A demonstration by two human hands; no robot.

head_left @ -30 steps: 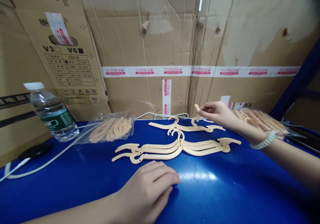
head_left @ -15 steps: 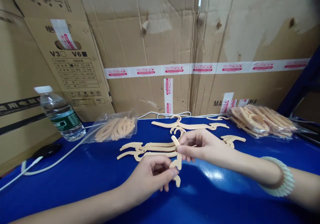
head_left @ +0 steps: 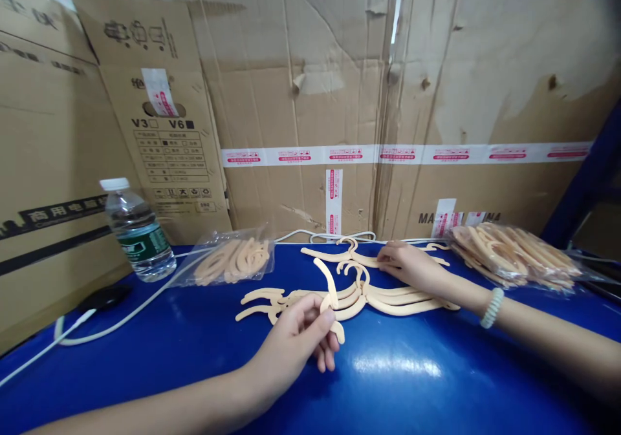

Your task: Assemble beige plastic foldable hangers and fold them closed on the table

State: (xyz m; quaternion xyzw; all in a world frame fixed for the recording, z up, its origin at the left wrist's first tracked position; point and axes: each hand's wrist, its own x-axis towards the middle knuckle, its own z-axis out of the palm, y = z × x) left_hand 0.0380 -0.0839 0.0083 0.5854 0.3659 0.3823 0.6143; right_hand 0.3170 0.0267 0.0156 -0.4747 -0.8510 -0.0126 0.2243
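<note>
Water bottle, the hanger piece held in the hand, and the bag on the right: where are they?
water bottle [head_left: 140,244], head view, on its green label.
hanger piece [head_left: 328,278], head view, on its curved upper end.
right bag [head_left: 514,254], head view, on its clear plastic middle.

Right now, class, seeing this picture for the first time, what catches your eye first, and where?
The bright blue glossy tabletop stands out, with a fan of pale beige flat plastic hangers lying at its middle. The left hand pinches one curved beige hanger piece beside them; the right hand rests on the farther beige hangers.
</note>
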